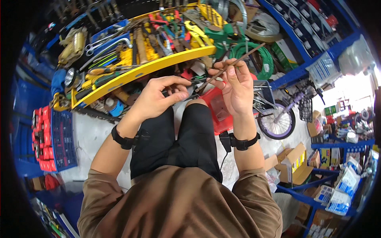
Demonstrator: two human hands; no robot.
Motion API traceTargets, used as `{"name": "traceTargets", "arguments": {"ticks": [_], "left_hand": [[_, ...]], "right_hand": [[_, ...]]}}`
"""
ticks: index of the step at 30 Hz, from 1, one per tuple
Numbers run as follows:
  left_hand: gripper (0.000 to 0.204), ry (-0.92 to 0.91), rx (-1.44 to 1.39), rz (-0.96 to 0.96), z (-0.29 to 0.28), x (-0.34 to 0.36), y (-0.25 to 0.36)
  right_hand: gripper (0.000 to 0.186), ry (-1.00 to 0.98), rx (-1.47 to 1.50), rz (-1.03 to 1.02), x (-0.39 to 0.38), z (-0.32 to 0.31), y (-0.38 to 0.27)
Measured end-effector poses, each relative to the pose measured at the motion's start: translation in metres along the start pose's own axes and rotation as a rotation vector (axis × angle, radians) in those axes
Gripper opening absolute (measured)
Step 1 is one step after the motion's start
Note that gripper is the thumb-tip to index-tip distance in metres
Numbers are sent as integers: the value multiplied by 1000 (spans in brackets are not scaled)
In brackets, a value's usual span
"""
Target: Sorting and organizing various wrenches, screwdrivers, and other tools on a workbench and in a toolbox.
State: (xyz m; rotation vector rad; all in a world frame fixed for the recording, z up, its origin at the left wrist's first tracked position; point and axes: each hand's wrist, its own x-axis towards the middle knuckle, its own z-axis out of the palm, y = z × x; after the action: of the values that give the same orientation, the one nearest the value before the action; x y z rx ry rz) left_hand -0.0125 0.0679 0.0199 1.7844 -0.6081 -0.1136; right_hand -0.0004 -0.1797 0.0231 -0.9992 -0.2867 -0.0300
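Above the black shorts [194, 133], the left hand [158, 97] curls with thumb and forefinger parted, seemingly holding nothing. Just right of it, the right hand [238, 87] pinches a thin brown rod [252, 51] between thumb and fingers, slanting from near left to far right. A light pinch near the middle should steady it, its near end best held clear of the red bin [224, 126]. Farther off sit the yellow tool tray [158, 68] and, right, a green hose [266, 65].
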Motion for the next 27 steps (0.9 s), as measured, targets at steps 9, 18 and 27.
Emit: {"name": "traceTargets", "arguments": {"ticks": [9,18,27], "left_hand": [[29,223,87,-27,-18,-42,19],[23,428,514,58,-22,-48,25],[17,505,841,431,-19,-17,21]], "right_hand": [[23,-58,76,-8,-3,56,35],[22,-61,-56,-13,-8,81,47],[18,-9,-254,-24,-4,78,57]]}}
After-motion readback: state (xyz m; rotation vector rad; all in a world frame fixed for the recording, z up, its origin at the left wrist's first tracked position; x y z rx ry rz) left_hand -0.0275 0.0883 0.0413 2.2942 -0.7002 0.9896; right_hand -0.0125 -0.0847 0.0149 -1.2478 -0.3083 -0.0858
